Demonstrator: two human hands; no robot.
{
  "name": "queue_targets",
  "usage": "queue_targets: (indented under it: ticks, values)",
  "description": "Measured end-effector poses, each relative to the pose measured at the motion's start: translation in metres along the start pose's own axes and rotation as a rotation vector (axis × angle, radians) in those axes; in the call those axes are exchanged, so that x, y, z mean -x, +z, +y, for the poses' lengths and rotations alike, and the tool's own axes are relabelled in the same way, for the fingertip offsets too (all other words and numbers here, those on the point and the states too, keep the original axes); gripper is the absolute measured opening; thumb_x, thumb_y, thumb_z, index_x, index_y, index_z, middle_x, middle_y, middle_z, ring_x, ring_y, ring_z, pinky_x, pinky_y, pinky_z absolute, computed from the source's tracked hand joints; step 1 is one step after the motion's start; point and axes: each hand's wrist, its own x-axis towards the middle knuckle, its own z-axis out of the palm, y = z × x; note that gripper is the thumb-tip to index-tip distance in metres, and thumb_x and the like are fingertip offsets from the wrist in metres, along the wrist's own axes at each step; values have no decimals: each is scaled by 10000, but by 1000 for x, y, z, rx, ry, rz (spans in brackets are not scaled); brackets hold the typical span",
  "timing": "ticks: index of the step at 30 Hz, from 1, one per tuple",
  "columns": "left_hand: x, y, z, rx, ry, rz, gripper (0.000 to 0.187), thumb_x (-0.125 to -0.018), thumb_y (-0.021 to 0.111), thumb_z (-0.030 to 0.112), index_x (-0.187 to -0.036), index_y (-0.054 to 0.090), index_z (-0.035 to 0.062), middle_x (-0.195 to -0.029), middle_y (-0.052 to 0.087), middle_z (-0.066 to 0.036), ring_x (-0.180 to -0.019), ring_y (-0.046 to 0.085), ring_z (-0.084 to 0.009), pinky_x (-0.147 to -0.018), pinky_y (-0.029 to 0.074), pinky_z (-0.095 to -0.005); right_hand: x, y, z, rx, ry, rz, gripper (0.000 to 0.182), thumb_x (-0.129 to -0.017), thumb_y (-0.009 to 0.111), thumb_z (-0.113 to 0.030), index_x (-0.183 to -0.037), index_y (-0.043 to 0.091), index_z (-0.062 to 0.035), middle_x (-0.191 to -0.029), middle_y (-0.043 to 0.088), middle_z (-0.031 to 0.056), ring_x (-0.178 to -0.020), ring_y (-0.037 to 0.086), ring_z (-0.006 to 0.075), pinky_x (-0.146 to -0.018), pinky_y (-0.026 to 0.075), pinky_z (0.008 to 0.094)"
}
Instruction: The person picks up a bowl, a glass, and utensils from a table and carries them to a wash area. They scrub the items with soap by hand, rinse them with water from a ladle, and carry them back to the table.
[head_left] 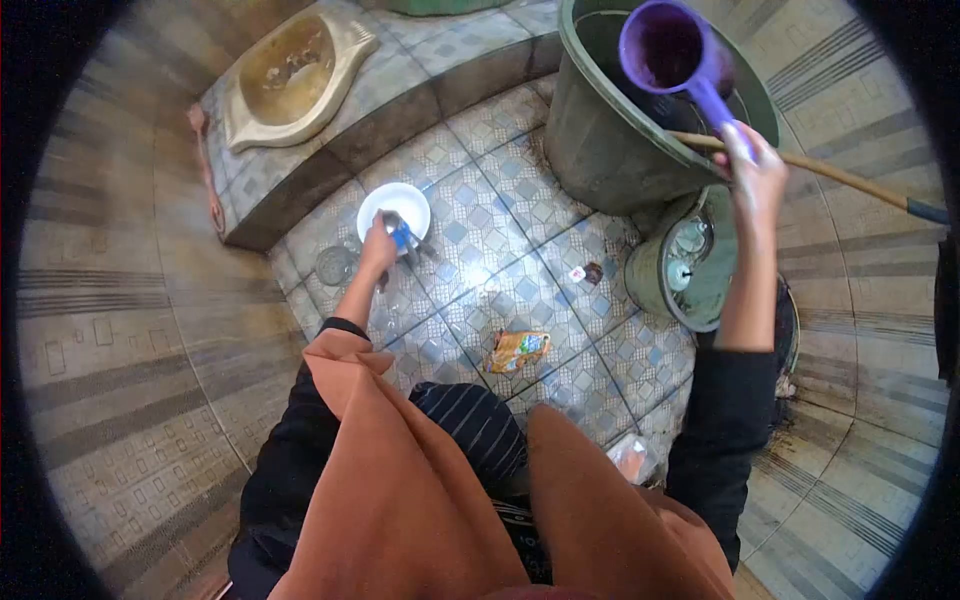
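My right hand [755, 165], with suds on it, is closed around the handle of a purple water dipper [707, 98]. The dipper's cup is over the mouth of a large green barrel [610, 140]. At the left, my left hand [378, 250] is closed on a bunch of cutlery [401, 236] with blue and metal parts; the exact pieces are hard to make out. It is held above the near edge of a white bowl [410, 200] on the tiled floor. Beside that hand stands a clear drinking glass [334, 265].
A squat toilet [300, 80] is set in the raised tiled step. A bucket [650, 275] with dishes stands below the barrel. A wooden stick [840, 175] crosses the barrel rim. An orange packet [518, 351] and a dark scrap [593, 273] lie on the wet floor.
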Motion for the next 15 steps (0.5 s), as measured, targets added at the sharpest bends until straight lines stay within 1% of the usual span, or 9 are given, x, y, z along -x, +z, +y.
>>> queue_targets:
  ticks: [1, 3, 5, 9, 11, 12, 13, 14, 15]
  values:
    - [-3, 2, 1, 9, 6, 0, 529, -719, 481, 77, -1198, 283, -27, -985, 502, -265, -894, 508, -370, -740, 403, -418, -19, 15, 13, 134, 21, -32, 351, -714, 612, -277, -934, 588, -5, -730, 609, 93, -579, 543, 107, -520, 414, 226]
    - [-11, 9, 2, 6, -43, -19, 554, -691, 516, 64, -1192, 295, -21, -989, 499, -257, -907, 502, -358, -762, 393, -416, -50, 47, 50, 442, -294, 33, 323, -696, 616, -281, -878, 604, -14, -731, 601, 162, -651, 590, 245, -584, 449, 322]
    - [-12, 12, 5, -34, -15, -29, 561, -663, 475, 11, -1197, 302, 0, -1026, 478, -250, -947, 462, -373, -819, 368, -389, -59, 65, 39, 724, -304, -95, 299, -690, 617, -266, -821, 602, 2, -784, 582, 197, -763, 569, 330, -674, 443, 377]
    - [-7, 14, 14, -24, -11, -54, 538, -653, 504, 20, -1173, 367, 38, -1073, 449, -223, -995, 431, -355, -844, 348, -396, -87, 97, 56, 976, -105, -305, 305, -646, 635, -299, -817, 624, -47, -822, 585, 173, -776, 567, 305, -729, 432, 355]
    - [12, 6, 38, -497, 97, 277, 476, -643, 549, 56, -1108, 448, 57, -1089, 432, -205, -969, 437, -341, -802, 362, -416, -94, 98, 63, 920, -200, -424, 320, -634, 638, -318, -816, 627, -56, -807, 590, 163, -752, 571, 302, -716, 435, 353]
    - [15, 2, 45, -416, 197, 309, 388, -659, 526, 60, -1047, 506, 70, -1108, 424, -195, -968, 432, -348, -796, 352, -436, -97, 99, 69, 845, -305, -542, 335, -622, 641, -337, -815, 629, -64, -791, 594, 153, -728, 574, 298, -702, 439, 351]
    - [20, 8, 53, -300, 279, 354, 372, -640, 509, 29, -1010, 519, 57, -1083, 444, -197, -956, 436, -338, -791, 359, -412, -102, 97, 70, 797, -265, -577, 339, -609, 641, -359, -809, 638, -85, -756, 610, 115, -692, 581, 253, -678, 441, 330]
    - [29, 17, 59, -216, 381, 262, 364, -629, 504, 19, -991, 523, 54, -1059, 461, -182, -945, 444, -327, -788, 361, -404, -94, 90, 59, 613, -63, -568, 313, -620, 641, -351, -780, 646, -82, -697, 612, 98, -607, 573, 184, -610, 443, 305]
    - [40, 27, 66, -125, 479, 171, 356, -619, 498, 9, -971, 527, 52, -1034, 479, -168, -935, 451, -316, -784, 364, -396, -96, 91, 69, 558, -111, -467, 262, -662, 632, -295, -750, 642, -49, -630, 596, 80, -507, 532, 124, -515, 430, 274]
